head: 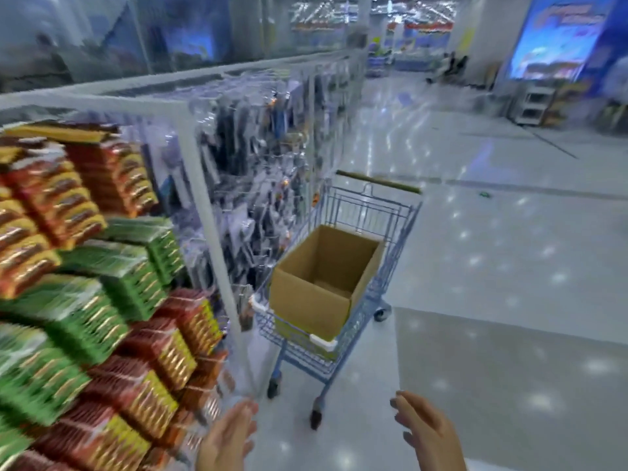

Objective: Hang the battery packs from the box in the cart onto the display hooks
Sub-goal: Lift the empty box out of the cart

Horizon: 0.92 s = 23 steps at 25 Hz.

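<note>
An open cardboard box [312, 300] sits in a blue wire shopping cart [343, 355] a few steps ahead in the aisle. Only bare cardboard shows inside the box from here. On the display rack to my left hang rows of battery packs [108, 300] in red, green and yellow, blurred by motion. My left hand [226, 440] is low in the view beside the rack's lower packs, fingers straight, holding nothing. Farther right, my right hand [424, 433] is open with fingers relaxed and also holds nothing. Both hands are well short of the cart.
Beyond a white rack post [207, 212], more hooks carry clear-packed goods [258, 185] right beside the cart. The glossy floor [492, 266] stretches wide to the right. A lit blue sign [554, 39] and a small shelf unit [537, 103] stand far off.
</note>
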Each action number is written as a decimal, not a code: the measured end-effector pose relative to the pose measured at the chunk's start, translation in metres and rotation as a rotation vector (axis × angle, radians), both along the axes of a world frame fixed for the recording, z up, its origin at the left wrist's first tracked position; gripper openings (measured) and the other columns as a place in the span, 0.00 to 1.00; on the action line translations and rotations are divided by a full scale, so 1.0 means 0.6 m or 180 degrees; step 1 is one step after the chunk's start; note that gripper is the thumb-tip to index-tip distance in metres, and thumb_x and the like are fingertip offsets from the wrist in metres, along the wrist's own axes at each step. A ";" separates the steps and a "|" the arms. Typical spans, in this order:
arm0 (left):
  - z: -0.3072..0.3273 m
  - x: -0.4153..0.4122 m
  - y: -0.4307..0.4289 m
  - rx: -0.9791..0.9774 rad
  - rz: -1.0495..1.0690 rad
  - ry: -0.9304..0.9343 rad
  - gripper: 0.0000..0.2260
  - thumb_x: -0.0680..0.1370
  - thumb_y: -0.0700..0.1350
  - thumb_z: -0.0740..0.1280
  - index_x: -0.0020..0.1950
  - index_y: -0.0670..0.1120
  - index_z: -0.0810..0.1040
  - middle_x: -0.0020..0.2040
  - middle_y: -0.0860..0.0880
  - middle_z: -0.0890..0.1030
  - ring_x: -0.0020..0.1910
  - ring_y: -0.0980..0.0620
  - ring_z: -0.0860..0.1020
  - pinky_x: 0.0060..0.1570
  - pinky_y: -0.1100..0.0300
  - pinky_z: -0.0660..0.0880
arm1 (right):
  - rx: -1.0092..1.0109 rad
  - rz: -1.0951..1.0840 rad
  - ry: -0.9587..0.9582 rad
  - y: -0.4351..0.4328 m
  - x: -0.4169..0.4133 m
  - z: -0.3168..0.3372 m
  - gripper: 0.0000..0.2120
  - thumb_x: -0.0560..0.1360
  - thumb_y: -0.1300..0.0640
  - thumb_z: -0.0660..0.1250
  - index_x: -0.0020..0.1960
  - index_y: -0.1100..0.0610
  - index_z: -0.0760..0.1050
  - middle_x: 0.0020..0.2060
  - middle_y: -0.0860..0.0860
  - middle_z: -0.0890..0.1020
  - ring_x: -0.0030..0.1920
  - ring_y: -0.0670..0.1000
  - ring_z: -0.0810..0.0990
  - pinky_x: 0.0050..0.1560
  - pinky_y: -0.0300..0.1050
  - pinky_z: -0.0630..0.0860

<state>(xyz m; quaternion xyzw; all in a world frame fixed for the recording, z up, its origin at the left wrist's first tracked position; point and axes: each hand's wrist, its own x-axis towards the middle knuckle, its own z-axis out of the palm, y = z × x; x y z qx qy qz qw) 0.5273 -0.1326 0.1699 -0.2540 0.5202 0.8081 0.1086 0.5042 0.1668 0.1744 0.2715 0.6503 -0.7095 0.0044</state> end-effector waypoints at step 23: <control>-0.138 -0.698 0.129 -0.1017 0.0997 -0.0749 0.04 0.85 0.45 0.66 0.55 0.51 0.81 0.56 0.50 0.83 0.57 0.45 0.81 0.63 0.44 0.77 | 0.0949 0.0676 -0.0358 0.129 -0.794 -0.057 0.10 0.80 0.49 0.70 0.59 0.51 0.80 0.55 0.49 0.84 0.57 0.51 0.81 0.63 0.53 0.77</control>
